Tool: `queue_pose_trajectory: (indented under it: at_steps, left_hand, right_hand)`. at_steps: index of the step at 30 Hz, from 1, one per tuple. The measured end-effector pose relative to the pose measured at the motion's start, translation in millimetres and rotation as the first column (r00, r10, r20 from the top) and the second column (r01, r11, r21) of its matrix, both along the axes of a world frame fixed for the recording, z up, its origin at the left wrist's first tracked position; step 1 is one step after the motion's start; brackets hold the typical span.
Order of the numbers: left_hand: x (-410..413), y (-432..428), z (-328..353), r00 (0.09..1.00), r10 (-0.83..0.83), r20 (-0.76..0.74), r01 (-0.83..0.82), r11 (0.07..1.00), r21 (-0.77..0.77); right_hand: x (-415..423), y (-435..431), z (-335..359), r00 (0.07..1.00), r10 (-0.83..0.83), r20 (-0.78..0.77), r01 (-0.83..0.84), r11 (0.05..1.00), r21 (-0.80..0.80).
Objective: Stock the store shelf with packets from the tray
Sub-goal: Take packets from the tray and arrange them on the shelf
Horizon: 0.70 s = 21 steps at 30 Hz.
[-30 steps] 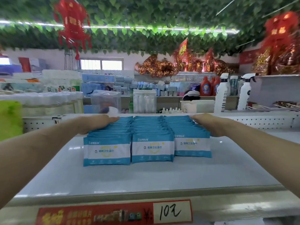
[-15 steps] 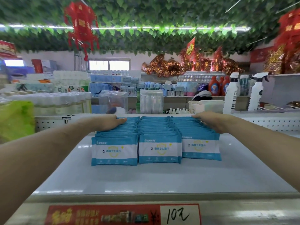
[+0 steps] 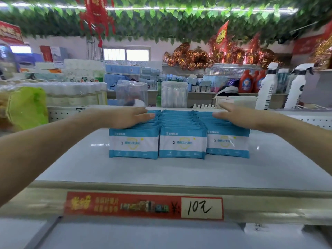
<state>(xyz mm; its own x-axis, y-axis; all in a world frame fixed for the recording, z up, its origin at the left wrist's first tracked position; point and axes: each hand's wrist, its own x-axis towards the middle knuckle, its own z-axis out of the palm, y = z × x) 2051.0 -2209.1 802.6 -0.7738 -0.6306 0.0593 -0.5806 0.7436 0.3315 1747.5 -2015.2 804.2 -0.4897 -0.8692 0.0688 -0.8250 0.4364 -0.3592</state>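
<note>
White shelf: three packet rows; left hand, right hand lie flat, released, atop outer rows.

Three rows of packets stand side by side on the shelf. The left hand lies flat on the left row and the right hand on the right row, with the middle row between the hands. A price label sits on the shelf's front edge, below both hands. Beyond the left hand stands a box. Beyond the right hand and to its right stand spray bottles.
</note>
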Motion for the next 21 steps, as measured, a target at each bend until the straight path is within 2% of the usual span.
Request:
queue_pose_trajectory:
  at_steps: [3, 5, 8, 11, 15, 18, 21]
  left_hand:
    - [3, 4, -10, 0.997, -0.078, 0.004, 0.078, 0.995, -0.059]
    - [5, 5, -12, 0.993, -0.114, -0.018, 0.112, 0.991, -0.068]
    - [7, 1, -8, 0.987, -0.161, -0.027, 0.157, 0.981, -0.111]
    - [6, 7, -13, 0.979, -0.205, 0.002, 0.199, 0.95, -0.239]
    - [-2, 9, -29, 0.988, -0.153, 0.02, 0.153, 0.951, -0.27]
    - [4, 7, -22, 0.981, -0.195, 0.022, 0.193, 0.938, -0.287]
    - [25, 6, -12, 0.976, -0.209, 0.057, 0.216, 0.924, -0.316]
  right_hand:
    - [16, 15, 2, 0.969, 0.191, -0.156, -0.169, 0.975, 0.143]
    - [27, 20, -2, 0.941, 0.28, -0.191, -0.242, 0.949, 0.2]
    - [49, 17, -7, 0.907, 0.35, -0.233, -0.327, 0.936, 0.132]
    - [71, 10, -18, 0.812, 0.429, -0.396, -0.394, 0.903, 0.17]
    - [105, 4, -34, 0.7, 0.483, -0.526, -0.495, 0.859, 0.13]
    - [127, 2, -38, 0.614, 0.529, -0.586, -0.595, 0.798, 0.097]
    - [140, 0, -36, 0.594, 0.541, -0.595, -0.642, 0.765, 0.054]
